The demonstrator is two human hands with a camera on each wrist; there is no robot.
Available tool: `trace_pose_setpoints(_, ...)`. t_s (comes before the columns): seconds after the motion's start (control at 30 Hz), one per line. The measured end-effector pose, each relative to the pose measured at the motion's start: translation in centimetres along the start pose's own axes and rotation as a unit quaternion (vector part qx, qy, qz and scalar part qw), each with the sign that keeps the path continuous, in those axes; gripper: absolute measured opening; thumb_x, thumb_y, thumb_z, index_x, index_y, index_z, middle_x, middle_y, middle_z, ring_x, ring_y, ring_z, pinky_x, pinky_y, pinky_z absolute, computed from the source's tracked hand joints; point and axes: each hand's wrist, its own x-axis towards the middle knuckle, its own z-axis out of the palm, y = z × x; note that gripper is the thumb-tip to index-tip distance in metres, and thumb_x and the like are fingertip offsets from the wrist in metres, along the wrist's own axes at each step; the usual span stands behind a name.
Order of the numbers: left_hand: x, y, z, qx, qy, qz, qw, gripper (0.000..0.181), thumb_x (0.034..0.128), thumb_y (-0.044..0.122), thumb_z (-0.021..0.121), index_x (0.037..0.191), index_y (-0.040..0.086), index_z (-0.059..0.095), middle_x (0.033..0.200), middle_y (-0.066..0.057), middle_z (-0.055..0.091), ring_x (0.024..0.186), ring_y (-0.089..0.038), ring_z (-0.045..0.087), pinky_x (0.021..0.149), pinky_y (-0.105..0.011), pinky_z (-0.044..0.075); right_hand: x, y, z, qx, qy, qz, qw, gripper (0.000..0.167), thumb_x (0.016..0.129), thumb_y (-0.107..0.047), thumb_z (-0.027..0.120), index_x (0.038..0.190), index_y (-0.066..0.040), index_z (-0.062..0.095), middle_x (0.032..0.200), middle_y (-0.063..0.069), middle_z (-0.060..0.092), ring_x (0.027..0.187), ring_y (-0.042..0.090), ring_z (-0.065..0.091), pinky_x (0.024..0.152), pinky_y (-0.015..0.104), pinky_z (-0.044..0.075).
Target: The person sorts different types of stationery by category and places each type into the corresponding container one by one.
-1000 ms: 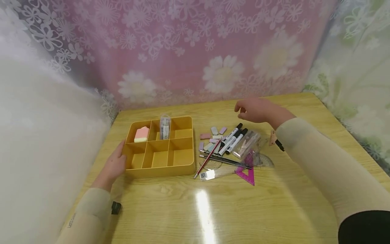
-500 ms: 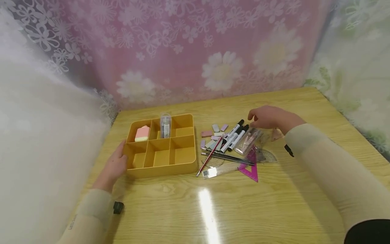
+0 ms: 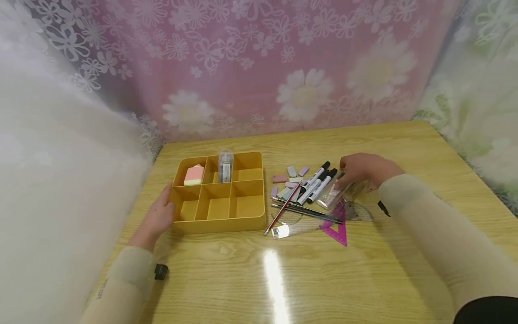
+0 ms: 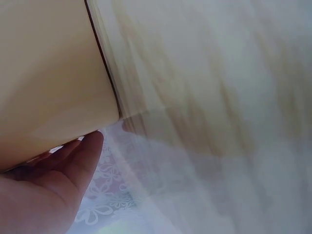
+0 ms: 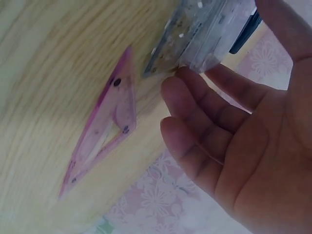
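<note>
A yellow six-compartment organizer box [image 3: 218,225] lies on the left of the table. My left hand [image 3: 158,216] rests against its left wall, fingers extended along the outside; the left wrist view shows the fingertips touching the wall [image 4: 53,73]. In its back row are a pink and cream block-shaped item [image 3: 194,174] and a clear packet with a small tube [image 3: 225,167]. My right hand [image 3: 366,170] holds the far end of a clear plastic case [image 3: 329,195] with pinkish contents, between thumb and fingers [image 5: 187,85]. A pink set square [image 3: 339,231] lies near that hand.
Beside the box lie black-capped markers [image 3: 319,184], several small erasers [image 3: 289,183], a red pencil [image 3: 282,211], dark pencils [image 3: 307,212], a clear ruler [image 3: 297,230] and a clear protractor [image 3: 362,212]. A flowered curtain [image 3: 251,90] hangs behind the table.
My right hand has come down and toward me, from above the table behind the markers onto the clear case. The left hand stays at the organizer box; the view shifts slightly.
</note>
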Motion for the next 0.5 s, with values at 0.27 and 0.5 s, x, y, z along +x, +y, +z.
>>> trace_pose_setpoints(0.27, 0.08, 0.28, 0.31, -0.020, -0.007, 0.003, 0.9998, 0.064, 0.1054, 0.010, 0.023, 0.163, 0.009, -0.004, 0.168, -0.020, 0.005, 0.152, -0.041, 0.004, 0.120, -0.061, 0.008, -0.26, 0.02, 0.04, 0.001, 0.013, -0.005, 0.9999, 0.082, 0.082, -0.049, 0.081, 0.132, 0.011, 0.054, 0.128, 0.028, 0.059, 0.116, 0.046, 0.057, 0.095, 0.064, 0.046)
trace_pose_setpoints(0.5, -0.11, -0.03, 0.02, -0.016, -0.004, 0.006, 0.9998, 0.064, 0.1054, 0.010, 0.023, 0.163, 0.009, -0.003, 0.167, -0.022, 0.008, 0.151, -0.043, 0.010, 0.119, -0.063, 0.011, 0.11, -0.50, 0.57, 0.022, 0.005, -0.001, 0.9998, 0.082, 0.086, -0.044, 0.080, 0.133, 0.015, 0.051, 0.127, 0.031, 0.058, 0.115, 0.046, 0.056, 0.099, 0.063, 0.045)
